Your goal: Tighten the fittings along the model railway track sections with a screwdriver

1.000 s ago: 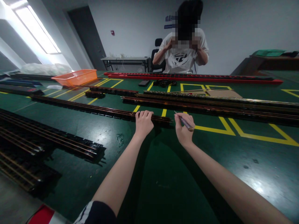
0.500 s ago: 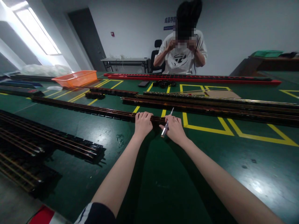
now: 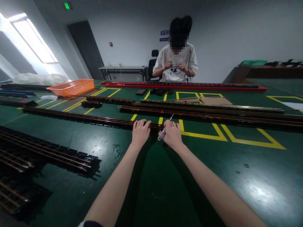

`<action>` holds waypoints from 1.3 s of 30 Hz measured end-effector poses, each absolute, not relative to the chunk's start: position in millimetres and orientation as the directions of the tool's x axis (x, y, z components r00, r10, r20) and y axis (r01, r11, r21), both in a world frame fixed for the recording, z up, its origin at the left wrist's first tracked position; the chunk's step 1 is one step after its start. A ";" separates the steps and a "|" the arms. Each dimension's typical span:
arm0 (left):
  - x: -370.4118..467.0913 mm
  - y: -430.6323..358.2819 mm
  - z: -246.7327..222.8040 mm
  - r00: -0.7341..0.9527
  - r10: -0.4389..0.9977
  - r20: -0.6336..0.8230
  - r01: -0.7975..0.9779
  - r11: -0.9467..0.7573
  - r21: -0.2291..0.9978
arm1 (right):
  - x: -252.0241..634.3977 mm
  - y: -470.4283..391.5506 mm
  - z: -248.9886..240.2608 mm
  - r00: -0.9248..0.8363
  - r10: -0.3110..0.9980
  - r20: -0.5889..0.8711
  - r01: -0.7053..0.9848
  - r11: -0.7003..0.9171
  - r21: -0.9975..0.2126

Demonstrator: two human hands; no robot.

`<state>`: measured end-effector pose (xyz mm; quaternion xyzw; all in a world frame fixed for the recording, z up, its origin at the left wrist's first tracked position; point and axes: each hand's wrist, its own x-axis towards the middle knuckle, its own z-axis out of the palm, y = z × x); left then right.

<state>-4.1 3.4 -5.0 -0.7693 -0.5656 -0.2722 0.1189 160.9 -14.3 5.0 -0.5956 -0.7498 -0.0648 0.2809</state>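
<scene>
A long dark strip (image 3: 82,118) with copper-coloured rods along it lies across the green table (image 3: 161,179), its right end between my hands. My left hand (image 3: 140,135) is closed over the strip near that end, fingers bent round its far side. My right hand (image 3: 173,135) holds a slim screwdriver (image 3: 162,135) with a clear handle, its metal tip pointing up and away. The fingers of that hand also rest against the strip's end; what the fingertips touch is hidden. Just beyond lie several similar long strips (image 3: 208,115).
More dark strips (image 3: 71,157) lie at the left. An orange tray (image 3: 71,87) stands at the back left, and a red rail (image 3: 189,85) runs along the far edge. Behind it a co-worker (image 3: 176,63) has both hands raised at chest height. Yellow tape marks the tabletop.
The view has tilted up a little and turned slightly right. My hands stay at the strip's end, with the left fingers shifted slightly. The co-worker's hands have dropped from face to chest.
</scene>
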 end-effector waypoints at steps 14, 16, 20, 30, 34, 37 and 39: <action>-5.7 9.1 -10.1 0.229 0.830 0.509 0.924 -0.350 0.156 | 167.2 -12.6 -5.1 -0.023 0.840 0.542 0.970 0.149 -0.190; -5.7 9.0 -9.5 0.223 0.837 0.499 0.924 -0.344 0.164 | 171.1 -11.1 -7.2 -0.022 0.843 0.537 0.971 0.147 -0.191; -6.0 10.1 -10.1 0.219 0.847 0.484 0.925 -0.338 0.174 | 177.3 -12.5 -3.9 0.027 0.862 0.507 0.974 0.090 -0.206; -5.7 10.8 -10.6 0.204 0.861 0.466 0.933 -0.315 0.174 | 185.7 -17.2 -4.3 0.198 0.812 0.549 0.969 -0.079 -0.233; -5.2 11.1 -10.9 0.197 0.859 0.472 0.934 -0.310 0.176 | 190.8 -16.1 -5.5 0.158 0.812 0.562 0.950 0.030 -0.311; -5.6 12.5 -11.3 0.205 0.852 0.482 0.931 -0.321 0.172 | 194.9 -15.6 -4.6 0.074 0.841 0.537 0.937 0.125 -0.325; -6.0 14.1 -11.6 0.214 0.845 0.491 0.929 -0.331 0.164 | 197.7 -15.6 -3.6 0.029 0.864 0.503 0.938 0.150 -0.312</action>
